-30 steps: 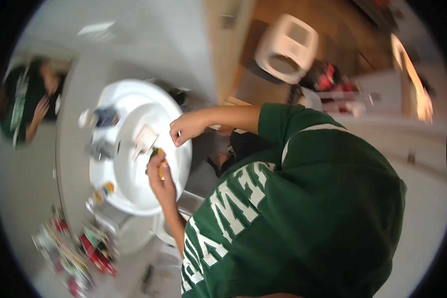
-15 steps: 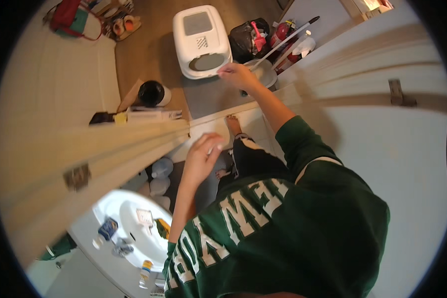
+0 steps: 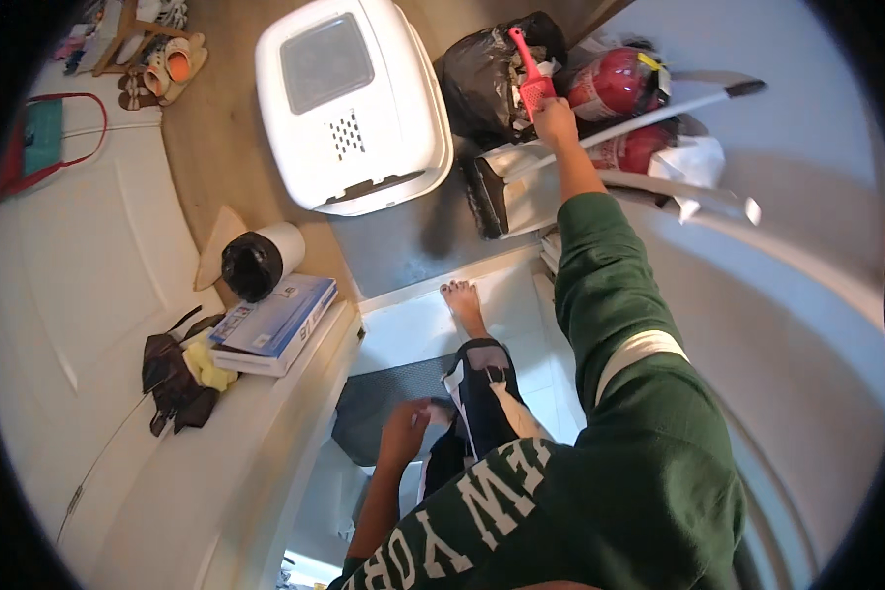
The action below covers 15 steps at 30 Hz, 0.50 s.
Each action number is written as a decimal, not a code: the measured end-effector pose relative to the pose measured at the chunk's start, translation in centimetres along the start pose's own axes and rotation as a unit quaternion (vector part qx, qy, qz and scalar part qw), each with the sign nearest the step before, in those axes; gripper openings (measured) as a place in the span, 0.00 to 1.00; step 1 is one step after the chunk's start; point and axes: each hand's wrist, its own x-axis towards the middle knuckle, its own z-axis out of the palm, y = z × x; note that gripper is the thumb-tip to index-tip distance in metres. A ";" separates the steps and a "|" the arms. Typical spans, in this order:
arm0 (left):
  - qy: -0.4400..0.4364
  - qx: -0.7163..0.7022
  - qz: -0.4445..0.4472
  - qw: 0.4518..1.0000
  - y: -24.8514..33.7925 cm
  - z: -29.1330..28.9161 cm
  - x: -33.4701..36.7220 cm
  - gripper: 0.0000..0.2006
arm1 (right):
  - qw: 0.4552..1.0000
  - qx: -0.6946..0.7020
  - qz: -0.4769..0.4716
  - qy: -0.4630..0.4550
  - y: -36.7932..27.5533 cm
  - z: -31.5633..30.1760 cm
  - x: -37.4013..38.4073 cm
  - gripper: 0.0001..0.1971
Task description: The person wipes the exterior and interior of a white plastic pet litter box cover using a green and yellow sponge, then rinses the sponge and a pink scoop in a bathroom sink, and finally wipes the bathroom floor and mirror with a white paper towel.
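Note:
My right arm reaches far forward, and my right hand [image 3: 556, 123] is at the lower end of a pink slotted litter scoop [image 3: 536, 87]. The scoop rests on a black plastic bag [image 3: 477, 84] with pale contents. My fingers are mostly hidden behind the back of the hand, so a grip on the scoop cannot be confirmed. Left of the bag stands a white covered litter box [image 3: 320, 162] with a grey panel on top. My left hand [image 3: 406, 430] hangs low near my legs over a dark mat, its fingers loosely bent and apart, holding nothing visible.
Red fire extinguishers [image 3: 619, 84] stand right of the bag. A long-handled dustpan [image 3: 521, 187] leans before them, its pole [image 3: 659, 116] slanting right. At left are a black-lined white bin [image 3: 283, 246], a blue-and-white box [image 3: 280, 320] and a dark bag [image 3: 177, 379]. A door edge [image 3: 320, 433] borders my left side.
I have moved forward, so the litter box and black bag appear larger and the sink has left view. My right hand has gone from beside the litter box to the scoop; my left hand is lower.

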 end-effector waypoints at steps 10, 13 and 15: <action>-0.052 -0.093 -0.251 0.962 -4.9 2.2 2.7 0.13 | 0.979 -0.131 -0.152 -0.025 4.1 11.0 16.1 0.17; -0.052 -0.112 -0.280 0.952 -6.2 2.1 3.4 0.14 | 0.967 -0.179 -0.179 -0.036 5.7 10.8 18.8 0.19; -0.065 -0.103 -0.271 0.955 -8.4 1.9 5.1 0.15 | 0.948 -0.220 -0.222 -0.056 8.2 7.7 21.9 0.20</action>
